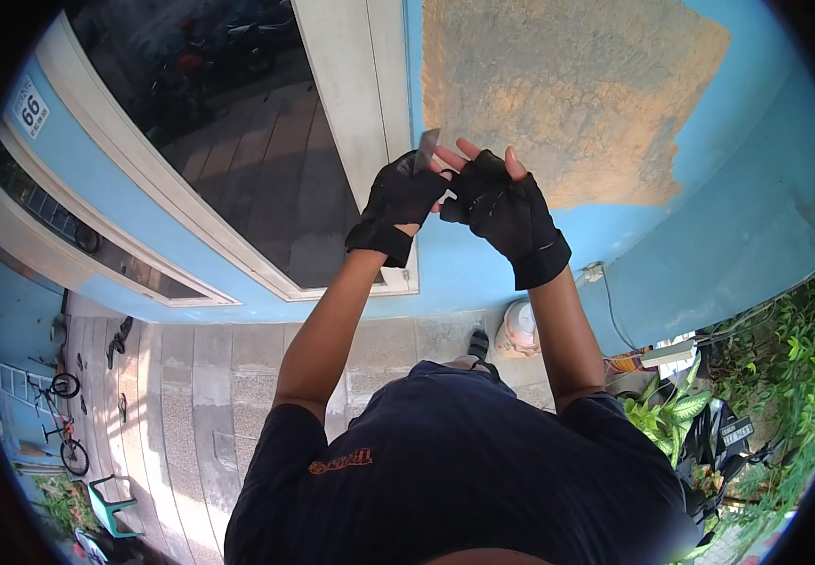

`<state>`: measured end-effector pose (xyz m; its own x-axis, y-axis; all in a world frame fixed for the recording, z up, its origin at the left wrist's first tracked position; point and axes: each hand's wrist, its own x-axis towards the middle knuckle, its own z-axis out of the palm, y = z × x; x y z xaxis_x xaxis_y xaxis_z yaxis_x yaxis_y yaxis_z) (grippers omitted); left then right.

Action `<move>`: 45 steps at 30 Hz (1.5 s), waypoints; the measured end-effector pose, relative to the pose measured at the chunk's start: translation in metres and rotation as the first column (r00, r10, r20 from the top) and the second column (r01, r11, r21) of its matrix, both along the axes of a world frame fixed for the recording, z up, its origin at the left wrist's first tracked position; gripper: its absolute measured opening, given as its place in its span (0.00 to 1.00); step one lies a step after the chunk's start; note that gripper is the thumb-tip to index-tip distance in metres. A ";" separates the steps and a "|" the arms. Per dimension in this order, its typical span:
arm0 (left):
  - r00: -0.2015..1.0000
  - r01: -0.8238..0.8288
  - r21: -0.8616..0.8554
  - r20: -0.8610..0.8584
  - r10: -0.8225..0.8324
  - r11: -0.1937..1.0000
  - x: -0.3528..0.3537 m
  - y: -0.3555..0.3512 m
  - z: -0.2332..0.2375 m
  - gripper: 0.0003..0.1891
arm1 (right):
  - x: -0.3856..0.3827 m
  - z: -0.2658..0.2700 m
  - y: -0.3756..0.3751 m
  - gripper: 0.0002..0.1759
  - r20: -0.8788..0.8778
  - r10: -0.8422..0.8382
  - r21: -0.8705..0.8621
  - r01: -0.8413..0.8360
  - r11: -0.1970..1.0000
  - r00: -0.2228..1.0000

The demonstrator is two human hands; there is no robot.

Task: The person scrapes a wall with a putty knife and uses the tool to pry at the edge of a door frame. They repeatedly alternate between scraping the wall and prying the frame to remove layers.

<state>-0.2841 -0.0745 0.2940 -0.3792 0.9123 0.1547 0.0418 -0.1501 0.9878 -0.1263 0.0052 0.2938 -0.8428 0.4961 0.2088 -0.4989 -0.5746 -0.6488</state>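
Observation:
Both hands wear black fingerless gloves and are raised close together before the blue wall (483,259). My left hand (405,196) is closed on a scraper whose flat grey blade (428,149) points up; its handle is hidden by the glove. Beside it, my right hand (501,200) is open, fingers apart and thumb up, its fingertips near or against the left hand's fingers. Behind and above them is a rough patch of bare, tan-and-grey plaster (567,104) in the blue paint.
A white-framed glass door (266,169) stands at the left. Below are a white bucket (520,330), paved floor (200,405) and a foot in a sandal. Plants (680,405) and a cable are at the right; bicycles (66,424) and a green stool (111,504) stand at lower left.

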 end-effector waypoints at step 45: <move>0.876 0.104 -0.005 0.474 -0.089 0.995 -0.002 -0.024 -0.094 0.10 | -0.001 0.077 -0.156 0.26 -0.429 0.835 0.765 -0.352 0.539 0.345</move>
<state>-0.2860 -0.0988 0.1997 -0.3106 0.9493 -0.0482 -0.4441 -0.1001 0.8904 -0.1276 -0.1508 0.3709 -0.2836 -0.4601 0.8414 -0.5339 -0.6530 -0.5371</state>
